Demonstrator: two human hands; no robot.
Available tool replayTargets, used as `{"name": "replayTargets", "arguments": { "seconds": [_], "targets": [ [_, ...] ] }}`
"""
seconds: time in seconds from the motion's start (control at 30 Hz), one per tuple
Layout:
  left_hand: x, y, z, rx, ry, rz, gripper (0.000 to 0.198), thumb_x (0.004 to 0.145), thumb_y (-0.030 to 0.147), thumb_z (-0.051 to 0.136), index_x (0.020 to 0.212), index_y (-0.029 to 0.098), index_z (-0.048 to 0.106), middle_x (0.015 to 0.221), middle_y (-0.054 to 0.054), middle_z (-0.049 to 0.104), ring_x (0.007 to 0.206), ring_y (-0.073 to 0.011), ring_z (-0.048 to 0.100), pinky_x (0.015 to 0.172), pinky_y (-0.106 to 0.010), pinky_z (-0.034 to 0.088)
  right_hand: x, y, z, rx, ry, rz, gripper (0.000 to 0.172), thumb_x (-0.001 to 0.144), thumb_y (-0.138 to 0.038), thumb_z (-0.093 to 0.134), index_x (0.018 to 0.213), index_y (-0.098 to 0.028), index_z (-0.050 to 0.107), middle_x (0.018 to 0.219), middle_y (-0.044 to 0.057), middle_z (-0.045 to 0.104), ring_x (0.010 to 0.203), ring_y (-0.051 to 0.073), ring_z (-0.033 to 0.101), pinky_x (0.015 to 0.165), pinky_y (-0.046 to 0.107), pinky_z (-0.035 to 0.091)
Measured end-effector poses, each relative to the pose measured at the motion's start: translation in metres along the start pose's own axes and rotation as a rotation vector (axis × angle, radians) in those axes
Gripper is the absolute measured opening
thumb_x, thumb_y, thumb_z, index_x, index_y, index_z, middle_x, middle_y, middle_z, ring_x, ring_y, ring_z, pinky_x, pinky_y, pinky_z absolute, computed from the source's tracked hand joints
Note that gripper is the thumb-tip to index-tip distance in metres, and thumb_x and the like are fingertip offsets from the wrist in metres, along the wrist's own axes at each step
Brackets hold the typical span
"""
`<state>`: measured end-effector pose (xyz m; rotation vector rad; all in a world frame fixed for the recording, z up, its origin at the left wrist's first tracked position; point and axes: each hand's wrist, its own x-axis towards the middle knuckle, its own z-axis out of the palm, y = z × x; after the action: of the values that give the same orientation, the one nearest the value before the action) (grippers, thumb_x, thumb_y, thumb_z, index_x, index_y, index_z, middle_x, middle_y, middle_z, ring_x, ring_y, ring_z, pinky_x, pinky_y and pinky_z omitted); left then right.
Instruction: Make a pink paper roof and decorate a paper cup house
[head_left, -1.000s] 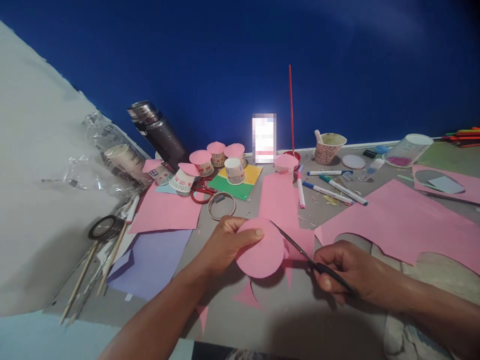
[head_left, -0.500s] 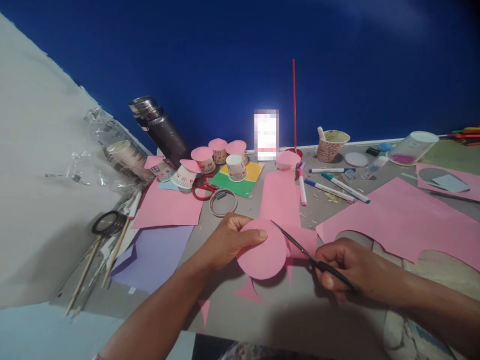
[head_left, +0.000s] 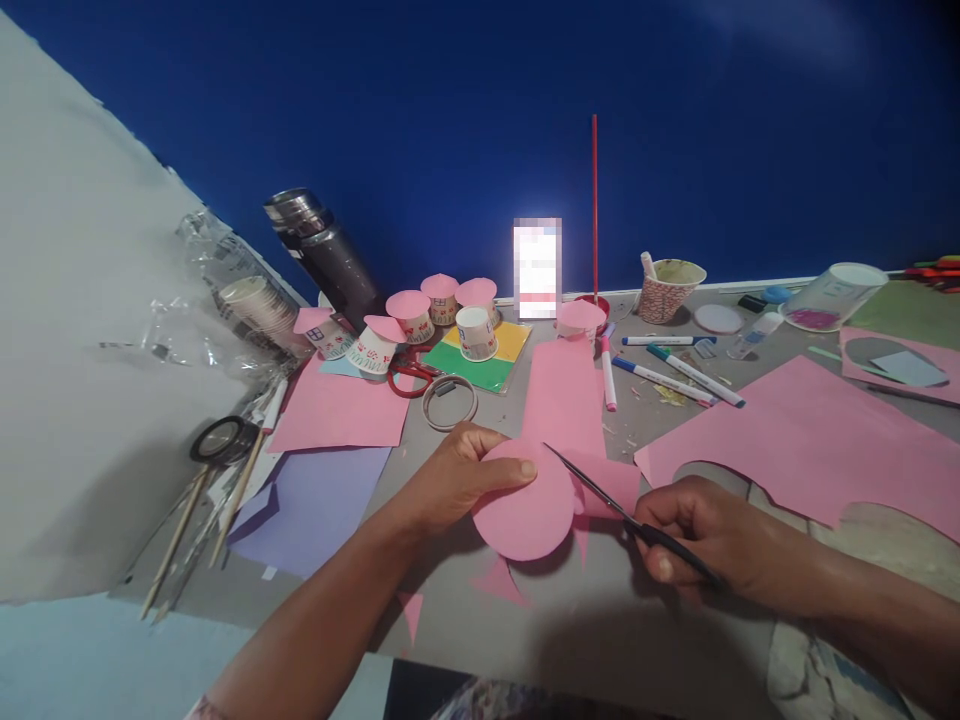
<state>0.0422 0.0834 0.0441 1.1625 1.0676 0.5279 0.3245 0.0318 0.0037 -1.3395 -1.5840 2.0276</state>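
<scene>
My left hand (head_left: 450,480) pinches a pink paper disc (head_left: 525,505) by its upper left edge, thumb on top. My right hand (head_left: 701,540) is closed around the handles of black scissors (head_left: 600,495), whose blades point up-left and meet the disc's right edge. The disc still joins a pink paper strip (head_left: 562,400) behind it. Small pink offcuts (head_left: 495,580) lie on the grey table just below the disc.
Paper cups with pink tops (head_left: 412,315) stand at the back beside a dark flask (head_left: 322,255). Red scissors (head_left: 409,378), a tape ring (head_left: 448,402), markers (head_left: 675,375), a large pink sheet (head_left: 810,440), a lilac sheet (head_left: 315,505) and wooden sticks (head_left: 180,540) surround the hands.
Both hands keep their grip; the view has drifted slightly, and the scissors sit a little further along the disc's edge.
</scene>
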Motion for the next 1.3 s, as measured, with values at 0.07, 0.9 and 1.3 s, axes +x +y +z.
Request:
{"name": "replayTargets", "arguments": {
  "seconds": [0.07, 0.9, 1.3],
  "targets": [
    [0.0, 0.0, 0.0, 0.013, 0.003, -0.001, 0.044, 0.069, 0.052, 0.083, 0.054, 0.015, 0.065, 0.052, -0.002, 0.054, 0.049, -0.0114, 0.046, 0.047, -0.025, 0.029, 0.0, -0.001, 0.001, -0.001, 0.015, 0.007, 0.052, 0.074, -0.066, 0.078, 0.068, -0.017, 0.062, 0.052, -0.001, 0.061, 0.051, 0.01, 0.044, 0.052, 0.024, 0.027],
    [0.001, -0.002, -0.013, 0.187, -0.172, -0.035, 0.044, 0.076, 0.044, 0.078, 0.053, 0.016, 0.054, 0.053, 0.004, 0.04, 0.05, -0.0081, 0.038, 0.047, -0.024, 0.024, 0.0, -0.004, -0.005, -0.067, 0.021, 0.007, 0.051, 0.076, -0.067, 0.077, 0.072, -0.018, 0.063, 0.055, 0.001, 0.063, 0.054, 0.012, 0.047, 0.054, 0.024, 0.031],
    [0.002, -0.008, -0.002, -0.081, -0.085, 0.003, 0.039, 0.069, 0.048, 0.089, 0.077, 0.011, 0.078, 0.067, -0.005, 0.066, 0.059, -0.0133, 0.058, 0.052, -0.022, 0.041, -0.007, -0.006, -0.019, 0.052, 0.278, -0.332, 0.064, 0.077, -0.083, 0.069, 0.079, -0.02, 0.065, 0.063, 0.004, 0.065, 0.057, 0.016, 0.055, 0.054, 0.028, 0.042]
  ]
}}
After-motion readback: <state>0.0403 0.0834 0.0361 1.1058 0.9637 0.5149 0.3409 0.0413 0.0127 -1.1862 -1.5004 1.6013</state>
